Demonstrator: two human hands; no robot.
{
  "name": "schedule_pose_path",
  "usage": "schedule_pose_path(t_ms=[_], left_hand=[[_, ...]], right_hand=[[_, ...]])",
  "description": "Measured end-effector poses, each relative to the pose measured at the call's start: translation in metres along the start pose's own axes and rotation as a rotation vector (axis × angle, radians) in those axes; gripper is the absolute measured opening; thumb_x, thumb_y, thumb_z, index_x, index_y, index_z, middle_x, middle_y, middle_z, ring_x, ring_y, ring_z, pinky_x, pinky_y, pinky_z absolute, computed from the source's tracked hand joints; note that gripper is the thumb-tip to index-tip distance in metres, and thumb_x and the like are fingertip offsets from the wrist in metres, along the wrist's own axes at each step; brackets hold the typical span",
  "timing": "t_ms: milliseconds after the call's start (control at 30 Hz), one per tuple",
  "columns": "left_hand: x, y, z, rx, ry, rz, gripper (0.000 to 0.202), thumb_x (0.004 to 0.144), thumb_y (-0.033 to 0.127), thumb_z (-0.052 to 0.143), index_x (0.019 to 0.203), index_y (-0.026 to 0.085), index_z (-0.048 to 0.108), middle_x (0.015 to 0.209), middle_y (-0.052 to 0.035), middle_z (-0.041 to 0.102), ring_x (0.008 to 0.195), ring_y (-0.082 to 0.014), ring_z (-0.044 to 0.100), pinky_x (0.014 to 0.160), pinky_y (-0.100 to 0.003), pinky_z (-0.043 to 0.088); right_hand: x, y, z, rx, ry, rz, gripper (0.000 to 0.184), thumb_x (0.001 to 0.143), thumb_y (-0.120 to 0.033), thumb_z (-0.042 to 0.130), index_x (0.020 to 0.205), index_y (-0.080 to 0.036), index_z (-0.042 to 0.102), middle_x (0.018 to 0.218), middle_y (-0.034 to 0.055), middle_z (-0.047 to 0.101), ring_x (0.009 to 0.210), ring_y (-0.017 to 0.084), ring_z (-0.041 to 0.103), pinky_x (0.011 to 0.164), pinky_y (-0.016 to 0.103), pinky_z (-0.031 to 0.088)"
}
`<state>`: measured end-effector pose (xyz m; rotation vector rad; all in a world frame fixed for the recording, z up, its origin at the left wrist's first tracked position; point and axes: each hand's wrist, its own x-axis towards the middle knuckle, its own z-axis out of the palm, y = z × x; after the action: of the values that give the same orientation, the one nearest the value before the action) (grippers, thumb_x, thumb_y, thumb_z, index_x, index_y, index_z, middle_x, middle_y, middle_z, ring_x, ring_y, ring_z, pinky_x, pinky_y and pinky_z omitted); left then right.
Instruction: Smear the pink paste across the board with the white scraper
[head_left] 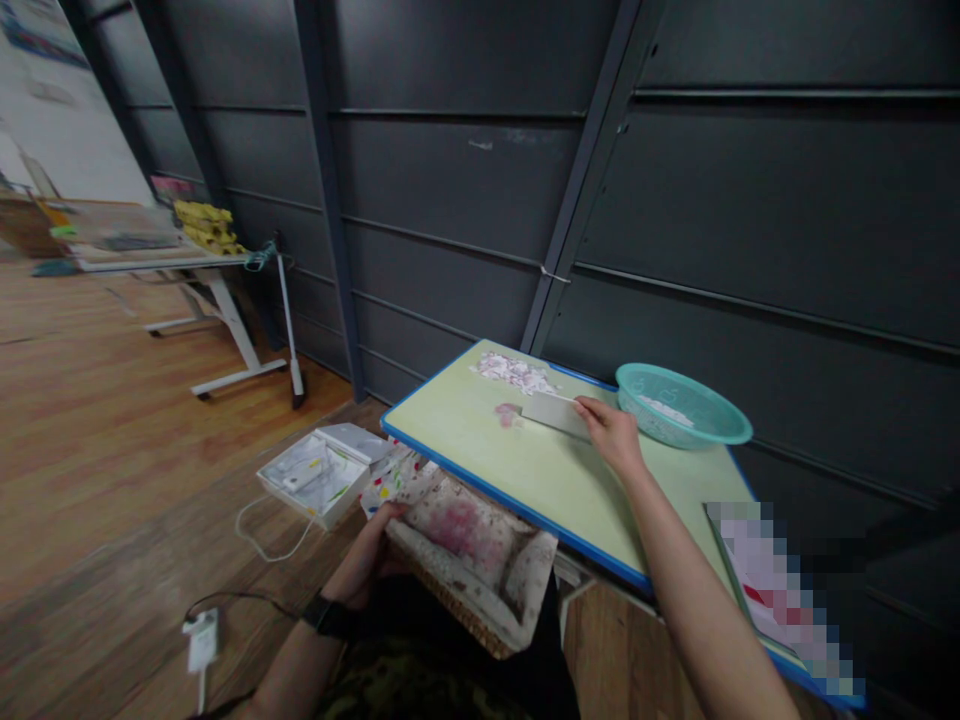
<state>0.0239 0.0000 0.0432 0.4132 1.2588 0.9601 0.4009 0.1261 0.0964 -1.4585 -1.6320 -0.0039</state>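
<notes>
My right hand (613, 435) is closed on a flat, pale rectangular piece (556, 414), held on edge just above or on the tabletop; I cannot tell whether it touches. Beside its left end is a small pinkish patch (508, 414) on the pale yellow table (577, 480). Farther back lies a spread heap of small white and pinkish scraps (516, 372). At the near table edge, my left hand (384, 535) grips the left rim of a wicker basket (469, 610) with a stained cloth lining (457, 525). The basket tilts over my lap, and part of the left fingers is hidden.
A turquoise plastic basket (686, 405) with white pieces inside stands at the table's back right. A blurred-out flat item (772, 580) lies at the right edge. On the floor at left are an open white box (322, 470) and a power strip (202, 640) with cables.
</notes>
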Motion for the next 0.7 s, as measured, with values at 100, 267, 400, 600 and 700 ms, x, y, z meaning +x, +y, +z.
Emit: schedule_pose_path(t_ms=[100, 267, 400, 600, 700], left_hand=[[-0.001, 0.0, 0.0, -0.015, 0.004, 0.014, 0.054, 0.074, 0.043, 0.075, 0.12, 0.015, 0.068, 0.075, -0.0067, 0.078, 0.078, -0.0329, 0.079, 0.063, -0.038, 0.062], [-0.001, -0.001, -0.001, -0.02, -0.032, 0.02, 0.059, 0.072, 0.043, 0.077, 0.122, 0.014, 0.068, 0.08, -0.0089, 0.079, 0.085, -0.0353, 0.079, 0.07, -0.041, 0.063], [0.0, -0.002, -0.003, -0.006, -0.026, 0.049, 0.065, 0.067, 0.047, 0.08, 0.122, 0.014, 0.069, 0.082, -0.0091, 0.079, 0.089, -0.0363, 0.078, 0.071, -0.041, 0.062], [-0.001, 0.0, 0.0, -0.001, -0.004, 0.026, 0.051, 0.07, 0.044, 0.076, 0.114, 0.017, 0.069, 0.069, -0.0043, 0.072, 0.073, -0.0319, 0.076, 0.061, -0.038, 0.059], [-0.002, 0.001, 0.001, -0.007, 0.024, 0.007, 0.042, 0.071, 0.043, 0.075, 0.104, 0.018, 0.07, 0.063, -0.0024, 0.069, 0.066, -0.0291, 0.073, 0.059, -0.037, 0.059]], right_hand=[[0.001, -0.001, -0.002, 0.044, -0.033, 0.018, 0.048, 0.09, -0.064, 0.057, 0.09, -0.025, 0.085, 0.104, 0.0111, 0.084, 0.1, 0.035, 0.079, 0.089, 0.045, 0.062], [0.005, -0.002, -0.011, 0.077, -0.015, 0.061, 0.051, 0.087, -0.067, 0.058, 0.086, -0.024, 0.085, 0.102, 0.0111, 0.084, 0.097, 0.036, 0.078, 0.088, 0.047, 0.06], [0.006, -0.004, -0.017, 0.074, -0.061, 0.084, 0.045, 0.084, -0.063, 0.061, 0.082, -0.024, 0.084, 0.096, 0.0103, 0.084, 0.093, 0.035, 0.077, 0.082, 0.045, 0.059], [0.008, -0.006, -0.024, 0.086, -0.072, 0.12, 0.043, 0.078, -0.058, 0.06, 0.077, -0.022, 0.083, 0.089, 0.0101, 0.083, 0.086, 0.035, 0.076, 0.077, 0.043, 0.056], [0.009, -0.007, -0.026, 0.102, -0.109, 0.142, 0.041, 0.076, -0.057, 0.062, 0.074, -0.021, 0.083, 0.084, 0.0096, 0.082, 0.083, 0.034, 0.074, 0.075, 0.042, 0.055]])
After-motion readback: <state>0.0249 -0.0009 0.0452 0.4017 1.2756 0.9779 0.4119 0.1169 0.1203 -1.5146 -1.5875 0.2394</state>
